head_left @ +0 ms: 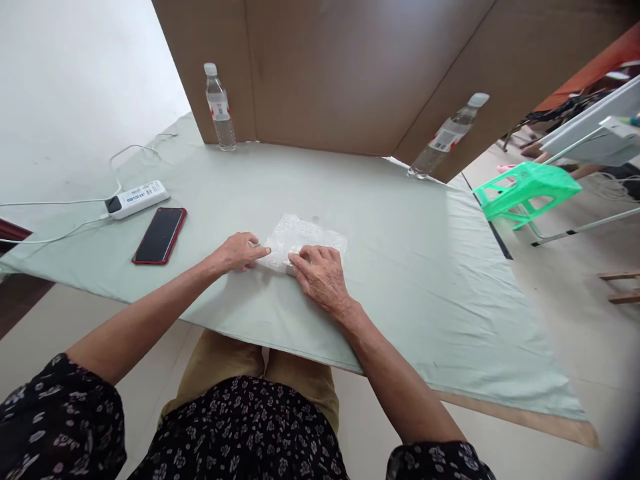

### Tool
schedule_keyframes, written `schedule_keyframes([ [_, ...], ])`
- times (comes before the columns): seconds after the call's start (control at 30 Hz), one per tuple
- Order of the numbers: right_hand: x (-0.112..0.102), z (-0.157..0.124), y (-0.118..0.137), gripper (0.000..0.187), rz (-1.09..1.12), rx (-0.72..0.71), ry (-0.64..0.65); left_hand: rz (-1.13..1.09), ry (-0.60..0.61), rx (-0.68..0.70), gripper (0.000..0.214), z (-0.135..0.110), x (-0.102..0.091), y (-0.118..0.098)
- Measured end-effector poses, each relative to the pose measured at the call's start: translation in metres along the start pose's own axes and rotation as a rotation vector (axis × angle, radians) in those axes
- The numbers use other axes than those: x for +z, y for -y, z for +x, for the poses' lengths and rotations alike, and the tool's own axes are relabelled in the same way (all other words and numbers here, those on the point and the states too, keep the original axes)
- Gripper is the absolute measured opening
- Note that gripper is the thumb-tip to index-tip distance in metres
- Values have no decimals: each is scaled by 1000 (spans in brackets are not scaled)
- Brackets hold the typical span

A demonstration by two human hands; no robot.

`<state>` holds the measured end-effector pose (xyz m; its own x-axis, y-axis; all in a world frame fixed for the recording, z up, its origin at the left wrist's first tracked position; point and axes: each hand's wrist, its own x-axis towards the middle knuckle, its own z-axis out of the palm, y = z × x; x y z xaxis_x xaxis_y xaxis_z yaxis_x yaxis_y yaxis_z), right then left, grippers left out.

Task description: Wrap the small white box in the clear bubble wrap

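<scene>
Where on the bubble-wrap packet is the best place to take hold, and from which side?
Probably its near edge, coming from the person's side. The bubble-wrap packet lies flat and thin on the green cloth, so a pinching grip at an edge suits it better than a grab from above. The left hand and right hand rest at that edge's two ends.

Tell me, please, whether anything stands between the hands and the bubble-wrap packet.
Nothing visible does. The left hand touches the bubble-wrap packet at its left corner and the right hand rests on its near edge. The phone and power strip lie well to the left.
</scene>
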<state>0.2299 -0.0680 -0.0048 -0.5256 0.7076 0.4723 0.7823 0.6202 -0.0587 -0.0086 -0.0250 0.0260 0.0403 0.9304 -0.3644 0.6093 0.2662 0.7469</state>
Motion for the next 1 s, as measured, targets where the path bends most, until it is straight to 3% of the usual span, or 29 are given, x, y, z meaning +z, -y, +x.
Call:
schedule_keyframes([
  [0.17, -1, 1, 0, 19, -8, -8, -7, -231, 52, -109, 23, -2, 14, -18],
  [0.27, -1, 1, 2, 18, -42, -27, -11, -350, 29, -84, 17, -3, 24, -29],
  [0.47, -2, 2, 3, 19, -50, -24, -14, -341, -7, 4, 14, -5, 44, -50],
  [0.63, -5, 1, 2, 15, 32, 25, -32, -323, 147, -1, 2, -10, 41, -64],
  [0.7, -5, 1, 1, 17, 78, 45, -45, -302, 231, 25, 13, -12, 37, -65],
  [0.8, -8, 1, -4, 18, 196, 80, -45, -87, 239, 213, 21, -10, 39, -60],
  [0.9, -20, -3, -14, 13, 295, 189, -69, 220, 21, 544, 22, -6, 51, -47],
  [1.0, -41, -17, -28, 15, 287, 414, -64, 311, -149, 685, 23, -6, 65, -32],
])
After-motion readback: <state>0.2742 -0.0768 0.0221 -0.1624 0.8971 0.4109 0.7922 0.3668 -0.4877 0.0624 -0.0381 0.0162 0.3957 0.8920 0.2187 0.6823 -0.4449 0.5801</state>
